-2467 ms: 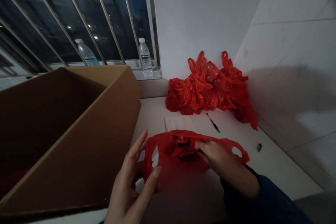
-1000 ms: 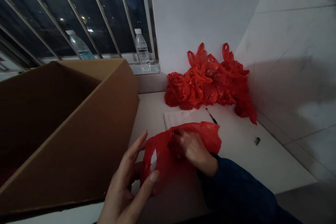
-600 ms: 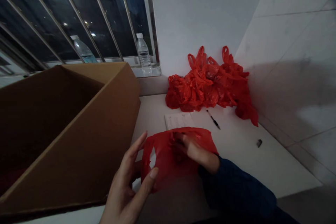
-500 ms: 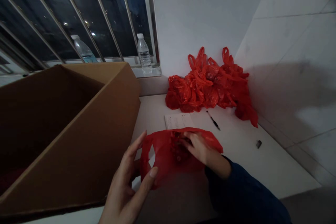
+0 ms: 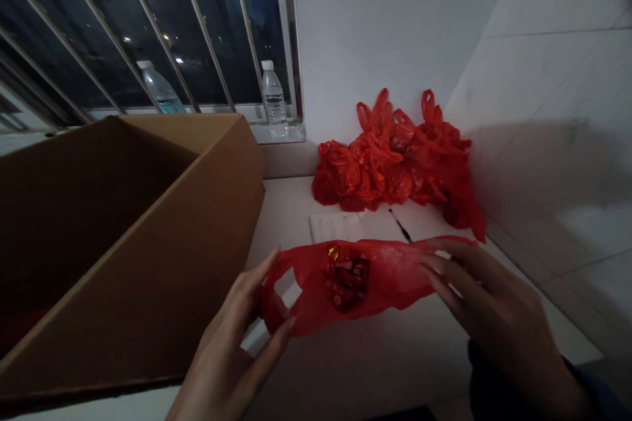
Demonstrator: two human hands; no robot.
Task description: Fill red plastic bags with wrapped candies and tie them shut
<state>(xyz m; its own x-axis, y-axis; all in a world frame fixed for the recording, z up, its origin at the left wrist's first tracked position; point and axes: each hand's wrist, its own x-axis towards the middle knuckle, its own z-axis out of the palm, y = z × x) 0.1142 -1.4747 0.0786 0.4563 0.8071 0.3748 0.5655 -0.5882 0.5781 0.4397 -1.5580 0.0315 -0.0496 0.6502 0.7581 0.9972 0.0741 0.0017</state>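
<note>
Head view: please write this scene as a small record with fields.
Left hand: holds the red bag near its left handle
Right hand: at the bag's right end
Contents: dark red items
Beyond the bag: paper, pen
Farther back: pile of red bags
Left side: open cardboard box
By the window: two capped bottles

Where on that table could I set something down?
Between the cardboard box and the notepad, the white table is bare; another patch lies between the right hand and the tiled wall. It's crowded at the back, with a heap of red bags, and in the middle, where the left hand holds a red bag.
</note>
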